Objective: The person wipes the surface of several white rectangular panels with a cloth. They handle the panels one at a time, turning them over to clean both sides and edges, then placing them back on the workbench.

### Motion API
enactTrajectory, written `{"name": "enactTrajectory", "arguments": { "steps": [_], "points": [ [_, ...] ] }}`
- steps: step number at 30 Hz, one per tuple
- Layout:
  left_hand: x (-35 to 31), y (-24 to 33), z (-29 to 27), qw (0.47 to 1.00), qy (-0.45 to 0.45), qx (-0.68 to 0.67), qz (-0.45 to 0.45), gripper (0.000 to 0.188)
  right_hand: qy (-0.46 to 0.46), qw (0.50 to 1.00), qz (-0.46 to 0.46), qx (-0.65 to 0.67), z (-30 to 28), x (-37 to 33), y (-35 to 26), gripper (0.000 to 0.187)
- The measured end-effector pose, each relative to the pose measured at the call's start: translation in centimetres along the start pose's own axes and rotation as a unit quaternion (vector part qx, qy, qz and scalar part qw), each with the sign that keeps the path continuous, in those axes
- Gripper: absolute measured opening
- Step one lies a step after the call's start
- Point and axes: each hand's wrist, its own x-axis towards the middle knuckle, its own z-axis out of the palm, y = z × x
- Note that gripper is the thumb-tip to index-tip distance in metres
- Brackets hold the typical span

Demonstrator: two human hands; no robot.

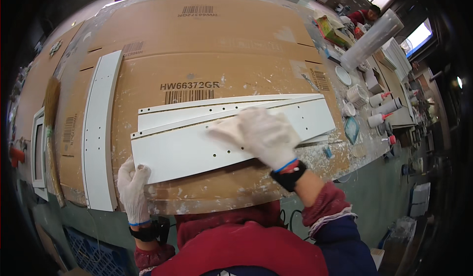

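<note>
While the left grip [132,181] clasps the top board [180,150] by its near left corner, the right grip [266,134] holds a blurred cloth [225,130] to its face. That board lies askew over a lower board [165,118] on cardboard [251,74] across the desk [373,143], right of a third board [100,113].

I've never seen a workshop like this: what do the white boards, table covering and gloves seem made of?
White boards: perhaps wood-based, with a smooth painted or laminated face; brownish grooves show.
Table covering: cardboard, matte brown, creased and slotted.
Gloves: probably knitted cotton or similar, from their soft, dull white look.
</note>
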Motion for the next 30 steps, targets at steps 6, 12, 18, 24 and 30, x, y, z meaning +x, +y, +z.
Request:
{"name": "enactTrajectory", "arguments": {
  "steps": [6, 12, 18, 24, 30],
  "points": [
    [-0.6, -0.3, -2.7, 0.790, -0.172, 0.436, 0.396, 0.029, -0.012, 0.947, -0.230, 0.223, -0.7, 2.4, -16.3, 0.019],
    [0.5, -3.5, -3.0, 0.977, -0.190, -0.003, -0.092, 0.035, -0.046, 0.991, -0.106, 0.074, 0.6, 2.3, -7.2, 0.019],
    [0.1, -3.9, -2.5, 0.955, -0.219, -0.127, -0.153, 0.038, -0.181, 0.947, 0.229, -0.131, -3.9, 0.0, 16.1, 0.039],
    [-0.6, -3.1, 0.0, 0.910, -0.257, -0.281, -0.165, 0.048, -0.174, 0.979, -0.020, -0.107, -2.4, 2.1, 9.3, 0.039],
    [-1.6, -4.7, 0.3, 0.970, -0.214, 0.071, 0.087, 0.050, -0.029, 0.943, -0.252, 0.217, 2.4, 1.6, -12.8, 0.016]
  ]
}}
